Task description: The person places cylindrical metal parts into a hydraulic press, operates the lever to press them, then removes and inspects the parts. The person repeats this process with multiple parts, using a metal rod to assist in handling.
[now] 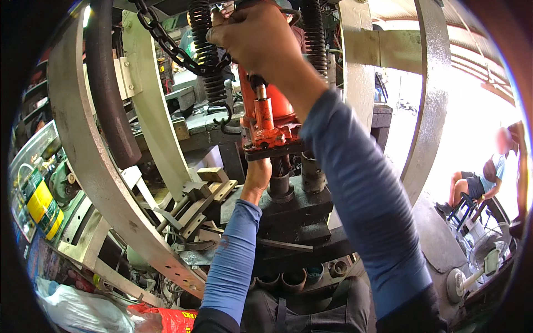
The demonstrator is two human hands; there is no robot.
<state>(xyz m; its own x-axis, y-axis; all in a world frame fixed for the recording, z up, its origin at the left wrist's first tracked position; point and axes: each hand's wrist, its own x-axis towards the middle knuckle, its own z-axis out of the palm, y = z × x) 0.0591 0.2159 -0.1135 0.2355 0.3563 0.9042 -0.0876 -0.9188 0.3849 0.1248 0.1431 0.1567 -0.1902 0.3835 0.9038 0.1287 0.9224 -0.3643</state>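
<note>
An orange-red hydraulic bottle jack (269, 114) hangs in a tall press frame, between two dark coil springs (204, 55). My right hand (261, 41) is raised in front of the jack's upper part, its fingers curled closed; what they grip is hidden. Under the jack's base plate reaches my left hand (258, 175), near a dark metal shaft below the plate. Its fingers are hidden behind the wrist and plate. Two dark metal cylinders (280, 188) stand on the black press bed (294, 213) just below. A heavy chain (166, 47) loops beside the left spring.
Pale steel uprights (89, 139) flank me. Metal blocks and bars (208, 197) lie left of the bed; a flat bar (286, 245) lies on its front. Several round cups (293, 279) sit below. At right, a seated person (483, 175) is near a fan (472, 275).
</note>
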